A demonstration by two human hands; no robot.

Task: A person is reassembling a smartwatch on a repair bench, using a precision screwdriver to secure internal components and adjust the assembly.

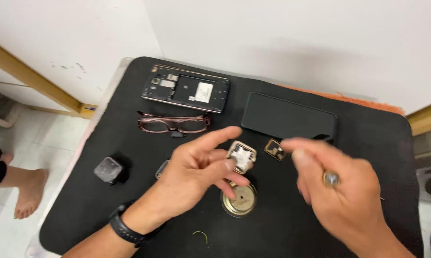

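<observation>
Looking down through the head camera, I see my left hand gripping a small square silver module between thumb and fingertips, raised a little above a black mat. The module sits at the tip of that hand, its pale face turned up toward me. Directly under it, on the mat, lies a round brass disc, partly covered by my left fingers. My right hand hangs just to the right of the module, blurred, with fingers loosely curled and holding nothing that I can make out; a ring shows on one finger. Between the two hands, just beyond the module, a small gold-rimmed square part rests on the mat.

Farther back on the mat lies an opened phone body, long and dark, with a white rectangular label near its middle and a smaller pale patch toward its left end. To its right lies a plain black rectangular panel. A pair of reddish-brown glasses lies in front of the phone body. At the left sits a small dark cube. A black watch band wraps my left wrist.
</observation>
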